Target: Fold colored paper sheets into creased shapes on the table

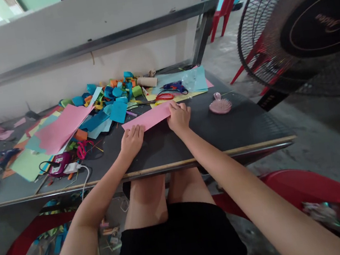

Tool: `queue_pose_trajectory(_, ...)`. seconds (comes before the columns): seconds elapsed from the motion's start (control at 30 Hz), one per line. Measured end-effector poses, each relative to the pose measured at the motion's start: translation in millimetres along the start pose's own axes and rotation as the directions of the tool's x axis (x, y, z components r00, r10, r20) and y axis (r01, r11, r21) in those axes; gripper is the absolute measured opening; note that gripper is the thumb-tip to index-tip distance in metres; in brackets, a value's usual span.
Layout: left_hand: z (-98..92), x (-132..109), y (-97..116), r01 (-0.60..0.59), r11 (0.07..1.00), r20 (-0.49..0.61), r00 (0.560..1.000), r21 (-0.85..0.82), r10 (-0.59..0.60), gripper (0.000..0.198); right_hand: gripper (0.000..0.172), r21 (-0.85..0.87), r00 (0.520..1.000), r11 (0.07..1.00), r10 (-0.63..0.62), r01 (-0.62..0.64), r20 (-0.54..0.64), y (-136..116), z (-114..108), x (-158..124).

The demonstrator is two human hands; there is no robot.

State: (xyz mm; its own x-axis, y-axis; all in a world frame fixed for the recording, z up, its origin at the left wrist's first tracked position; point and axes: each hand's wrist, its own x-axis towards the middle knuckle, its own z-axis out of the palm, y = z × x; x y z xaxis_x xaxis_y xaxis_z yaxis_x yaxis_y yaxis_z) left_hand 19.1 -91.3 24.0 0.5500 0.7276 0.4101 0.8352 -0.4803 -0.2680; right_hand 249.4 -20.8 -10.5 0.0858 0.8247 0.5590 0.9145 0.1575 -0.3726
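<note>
A strip of pink paper (153,116) lies at a slant on the dark table in front of me. My left hand (133,141) is at its left end, fingers curled and pressed together on the lower edge. At the right end, my right hand (179,116) grips the paper, with the knuckles bent. Red-handled scissors (165,97) rest just behind the strip. To the right of my right hand sits a pink hairbrush (220,104), bristles up.
Coloured paper pieces (117,92) are heaped at the back, near a cardboard tube (147,82) and a blue glue gun (175,86). Pink sheets (59,132) and a purple power socket (60,164) with cords lie left. A large fan (304,28) stands right of the table (252,128).
</note>
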Motion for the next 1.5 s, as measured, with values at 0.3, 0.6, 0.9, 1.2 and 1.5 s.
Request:
queue_pose_trajectory(0.3, 17.0, -2, -40, 0.037, 0.997, -0.098, 0.995, 0.064, -0.031, 0.04, 0.06, 0.027, 0.993, 0.994, -0.102, 0.103, -0.06, -11, -4, -3)
queue_pose_trajectory(0.6, 20.9, -3, -36, -0.087, 0.992, -0.022, 0.996, -0.088, 0.085, 0.04, 0.022, 0.249, 0.687, 0.662, -0.726, 0.707, -0.021, -59, 3, -22)
queue_pose_trajectory(0.9, 16.5, -3, -37, -0.114, 0.983, -0.022, 0.993, -0.146, 0.112, 0.039, 0.013, 0.149, 0.741, 0.73, -0.671, 0.667, -0.028, -58, 8, -20)
queue_pose_trajectory(1.2, 17.9, -3, -39, -0.12, 0.981, -0.037, 0.993, -0.152, 0.115, 0.043, 0.016, 0.09, 0.753, 0.751, -0.658, 0.654, 0.023, -57, 7, -17)
queue_pose_trajectory(1.5, 23.6, -6, -45, -0.046, 0.978, -0.062, 0.997, -0.201, 0.034, 0.044, 0.017, 0.098, 0.792, 0.791, -0.61, 0.604, 0.032, -42, 2, -10)
